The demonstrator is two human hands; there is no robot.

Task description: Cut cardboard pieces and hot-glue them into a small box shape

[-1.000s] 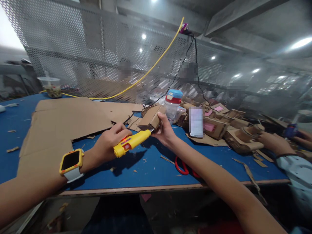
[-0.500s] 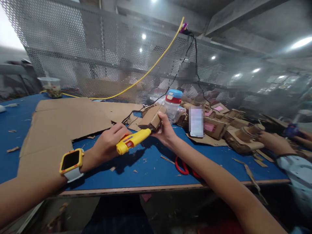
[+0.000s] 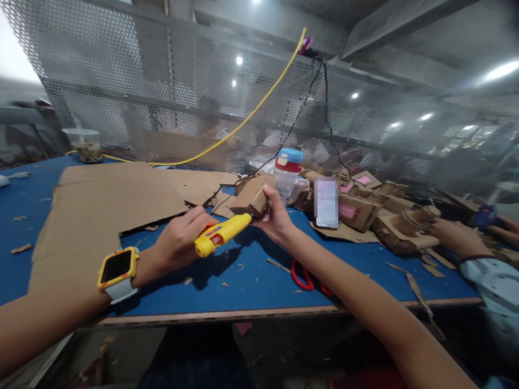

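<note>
My left hand (image 3: 180, 237), with a yellow watch on its wrist, is wrapped round a yellow hot glue gun (image 3: 223, 235). The gun's dark tip points right, at the lower end of a small cardboard box (image 3: 253, 195). My right hand (image 3: 278, 219) grips that box from its right side, thumb on top, and holds it tilted above the blue table (image 3: 247, 286). Whether the tip touches the cardboard I cannot tell. A black cord runs behind the box. Red-handled scissors (image 3: 302, 276) lie partly under my right forearm.
A large cardboard sheet (image 3: 109, 200) covers the left of the table. Behind the box stands a bottle with a blue lid (image 3: 288, 162). A phone (image 3: 326, 202) leans against cardboard pieces. At right, another person's hand (image 3: 456, 237) touches a cardboard construction (image 3: 409, 229).
Almost nothing differs. The glue gun and my left hand have shifted very slightly, while the cardboard box stays in my right hand.
</note>
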